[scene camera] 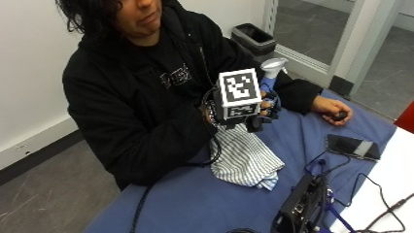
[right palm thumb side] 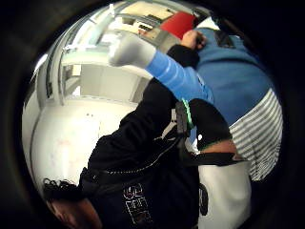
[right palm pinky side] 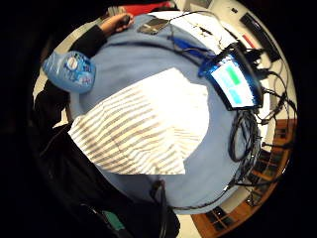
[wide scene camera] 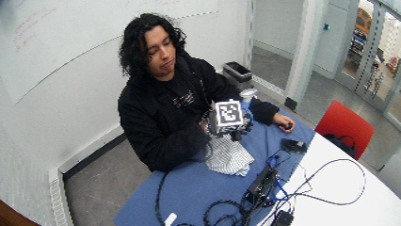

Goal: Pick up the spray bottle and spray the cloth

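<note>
In the outside view my gloved right hand (scene camera: 267, 112) grips a blue spray bottle (scene camera: 267, 86) with a white spray head (scene camera: 273, 65), holding it roughly upright above the table. A white cloth with grey stripes (scene camera: 246, 158) lies crumpled on the blue table cover just below the hand. The little finger side palm view looks down on the cloth (right palm pinky side: 143, 129), with the bottle's blue base (right palm pinky side: 72, 72) beside it. In the thumb side palm view the bottle (right palm thumb side: 174, 76) runs along my black-gloved fingers (right palm thumb side: 205, 124). The person's bare left hand (scene camera: 333, 111) rests on the table beyond.
A phone (scene camera: 353, 145) lies on the blue cover (scene camera: 187, 204) near the bare hand. A black device with a lit screen (right palm pinky side: 233, 82) and tangled cables (right palm pinky side: 245, 139) sits beside the cloth. A red chair (wide scene camera: 341, 125) stands at the table's far side.
</note>
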Demonstrator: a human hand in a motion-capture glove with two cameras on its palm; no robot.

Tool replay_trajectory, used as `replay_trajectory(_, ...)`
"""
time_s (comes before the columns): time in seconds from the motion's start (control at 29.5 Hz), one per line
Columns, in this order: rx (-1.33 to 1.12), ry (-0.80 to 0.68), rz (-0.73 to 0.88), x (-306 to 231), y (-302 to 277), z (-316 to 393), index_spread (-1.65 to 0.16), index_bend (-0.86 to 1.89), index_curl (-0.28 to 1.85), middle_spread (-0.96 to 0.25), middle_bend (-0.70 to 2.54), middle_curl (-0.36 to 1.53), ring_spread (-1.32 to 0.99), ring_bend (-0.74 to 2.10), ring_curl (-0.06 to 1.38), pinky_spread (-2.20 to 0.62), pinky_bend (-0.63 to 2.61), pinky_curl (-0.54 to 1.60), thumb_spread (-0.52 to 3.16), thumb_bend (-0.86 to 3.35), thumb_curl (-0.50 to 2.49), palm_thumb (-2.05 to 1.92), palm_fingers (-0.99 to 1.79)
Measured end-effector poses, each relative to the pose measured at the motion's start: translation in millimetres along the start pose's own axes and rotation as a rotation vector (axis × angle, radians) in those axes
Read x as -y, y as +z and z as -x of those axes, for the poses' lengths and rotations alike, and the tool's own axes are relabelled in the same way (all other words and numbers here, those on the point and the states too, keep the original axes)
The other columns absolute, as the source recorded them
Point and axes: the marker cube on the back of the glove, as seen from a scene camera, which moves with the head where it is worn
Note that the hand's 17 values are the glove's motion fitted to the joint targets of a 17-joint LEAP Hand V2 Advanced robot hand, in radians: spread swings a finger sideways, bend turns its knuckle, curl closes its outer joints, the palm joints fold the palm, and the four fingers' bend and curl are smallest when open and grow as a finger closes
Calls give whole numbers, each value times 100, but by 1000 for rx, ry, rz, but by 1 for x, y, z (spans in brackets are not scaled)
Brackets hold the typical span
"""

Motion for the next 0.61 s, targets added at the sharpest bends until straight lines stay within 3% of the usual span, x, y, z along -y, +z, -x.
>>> replay_trajectory(0.61, -203, 61, -9, -6, -12, -9, -29, 17, 36, 10, 27, 39, 10, 38, 36, 23, 16, 32, 123, -1, 51, 68, 38)
